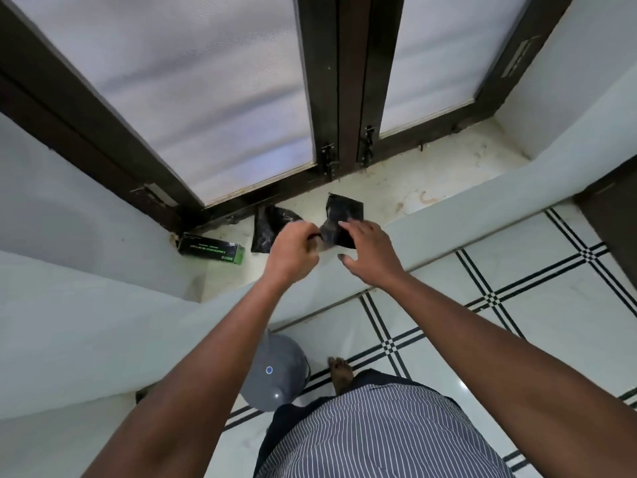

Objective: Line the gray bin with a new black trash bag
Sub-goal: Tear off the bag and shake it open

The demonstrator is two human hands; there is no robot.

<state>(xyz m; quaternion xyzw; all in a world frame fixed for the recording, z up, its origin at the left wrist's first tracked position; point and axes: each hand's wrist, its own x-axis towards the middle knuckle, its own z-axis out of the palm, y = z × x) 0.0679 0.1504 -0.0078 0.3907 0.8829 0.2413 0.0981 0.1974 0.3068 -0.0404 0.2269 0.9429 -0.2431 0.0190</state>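
Over the white marble window sill [396,188], the left hand [293,251] pinches with curled fingers one corner of a folded, glossy black plastic trash bag [343,219], while the right hand [370,251] lays nearly straight, spread fingers on its front. A second crumpled black bag [267,229] lies beside a black-and-green carton [212,248]; the round gray plastic bin [275,370] stands on the tiled floor [517,305].

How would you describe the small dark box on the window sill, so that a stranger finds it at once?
Find the dark-framed window and look down to its pale sill. The box lies on its side in the sill's left corner, left of two folded black bags. Unlike these glossy bags, it is rigid, with green print and a green end.
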